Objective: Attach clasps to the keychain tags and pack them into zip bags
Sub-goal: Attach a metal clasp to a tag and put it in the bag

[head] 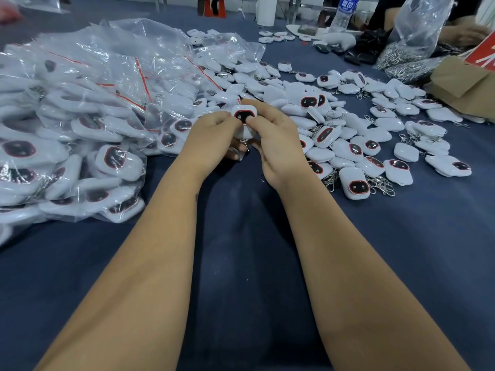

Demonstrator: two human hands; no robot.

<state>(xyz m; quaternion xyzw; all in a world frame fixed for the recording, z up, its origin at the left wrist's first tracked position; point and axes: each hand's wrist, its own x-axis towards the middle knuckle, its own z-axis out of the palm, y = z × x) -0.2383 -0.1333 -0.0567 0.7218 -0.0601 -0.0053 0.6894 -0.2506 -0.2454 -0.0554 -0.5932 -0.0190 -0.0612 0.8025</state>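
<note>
1. Both hands meet above the middle of the table, which is covered in dark blue cloth, and they hold one white keychain tag between them, its dark red-rimmed face turned up.
2. The left hand has its fingers curled round the tag's left edge; the right hand pinches the right edge, thumb lying on the face.
3. A small metal clasp hangs under the tag, between the two palms; a thin clear zip bag seems to wrap the tag's lower part, though I cannot tell for sure.
4. Left of the hands lies a big heap of filled zip bags, clear with red seal strips, reaching close to the left wrist.
5. Right of the hands spreads a loose pile of tags, many with clasps attached, crowding up to the right hand.
6. Far right stand a clear sack of metal clasps and a cardboard box.
7. A plastic water bottle stands at the far edge, with another person's hand near the sack.
</note>
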